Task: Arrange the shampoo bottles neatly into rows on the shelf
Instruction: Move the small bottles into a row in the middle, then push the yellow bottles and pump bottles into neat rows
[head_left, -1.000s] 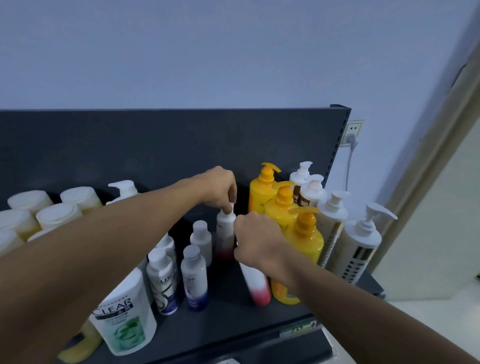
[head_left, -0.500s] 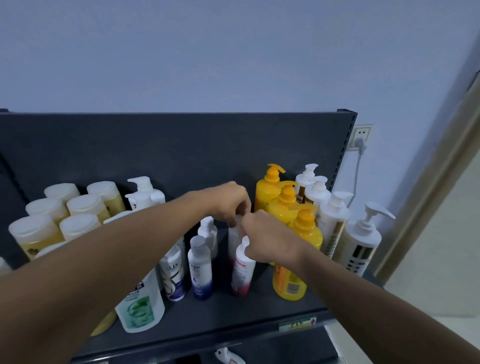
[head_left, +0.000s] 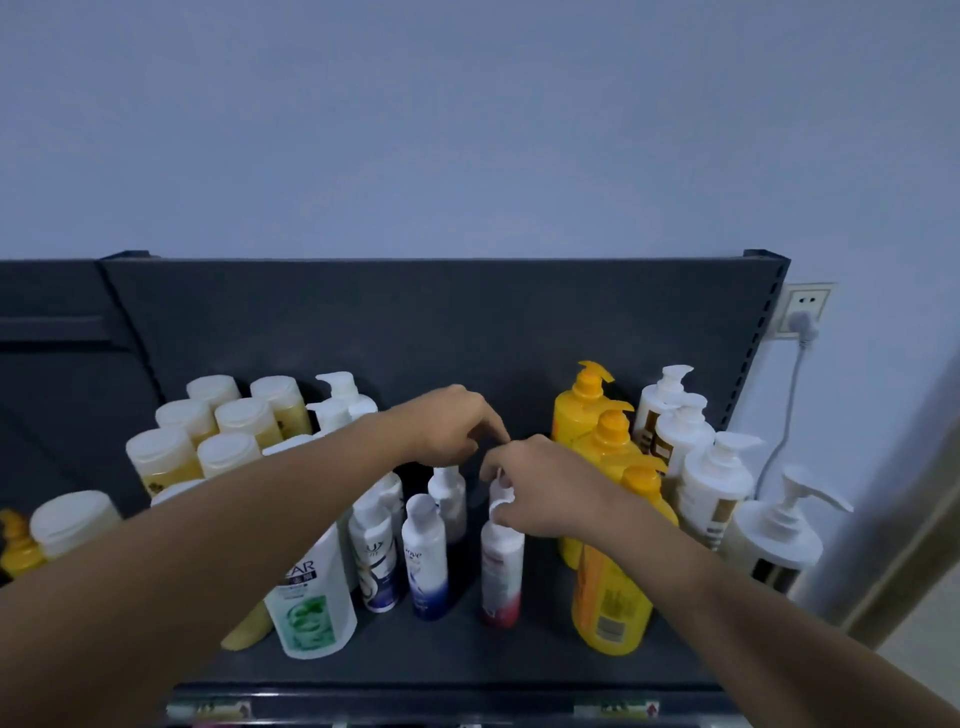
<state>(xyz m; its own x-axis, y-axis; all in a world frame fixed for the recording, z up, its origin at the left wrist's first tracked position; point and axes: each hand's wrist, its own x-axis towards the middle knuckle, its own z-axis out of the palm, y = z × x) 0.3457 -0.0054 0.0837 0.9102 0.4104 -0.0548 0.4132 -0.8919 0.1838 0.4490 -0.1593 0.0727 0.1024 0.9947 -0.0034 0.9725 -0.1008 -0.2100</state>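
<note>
Shampoo bottles (head_left: 311, 597) standing in rough rows on shelf (head_left: 467, 660). Right hand (head_left: 545, 493) pinching cap of white-and-red bottle (head_left: 501, 571), which is standing upright mid-shelf, left of yellow pump bottles (head_left: 610, 597). Left hand (head_left: 447, 426) hovering just behind, fingers loosely curled, holding nothing.

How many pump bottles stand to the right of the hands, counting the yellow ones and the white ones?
Yellow pump bottles: 3
White pump bottles: 4
Total: 7
</note>
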